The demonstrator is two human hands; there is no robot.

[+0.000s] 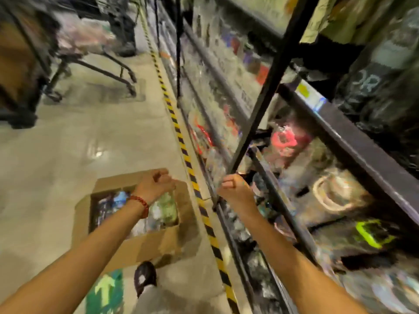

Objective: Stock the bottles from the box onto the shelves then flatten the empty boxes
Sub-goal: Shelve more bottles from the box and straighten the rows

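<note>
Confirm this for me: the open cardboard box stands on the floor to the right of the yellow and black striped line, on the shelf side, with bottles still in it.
One detail is wrong. The head view shows the cardboard box on the floor to the left of the striped line, on the aisle side, away from the shelves. The rest holds: it is open and bottles still lie in it.

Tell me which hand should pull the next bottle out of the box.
Left. The left hand hovers right over the open box and its bottles; the right hand is over by the shelf rail, farther from the box.
</note>
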